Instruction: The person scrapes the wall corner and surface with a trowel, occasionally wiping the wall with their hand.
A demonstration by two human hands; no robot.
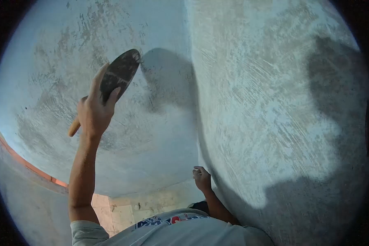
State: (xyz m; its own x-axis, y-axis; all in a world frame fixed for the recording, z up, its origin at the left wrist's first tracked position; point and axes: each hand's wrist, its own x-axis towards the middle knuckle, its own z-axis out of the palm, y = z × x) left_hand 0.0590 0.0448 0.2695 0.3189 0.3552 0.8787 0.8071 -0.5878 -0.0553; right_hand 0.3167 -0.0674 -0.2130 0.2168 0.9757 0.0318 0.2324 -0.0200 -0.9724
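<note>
In the head view, the left hand (95, 112) is closed around a trowel (119, 73), fingers and thumb spread along its dark blade, the wooden handle (74, 126) jutting out below. The blade tilts up in front of the patchy left wall (160, 135); whether they touch, I cannot tell. The right hand (202, 179), lower down near the corner, is half curled; whether it holds anything is unclear.
</note>
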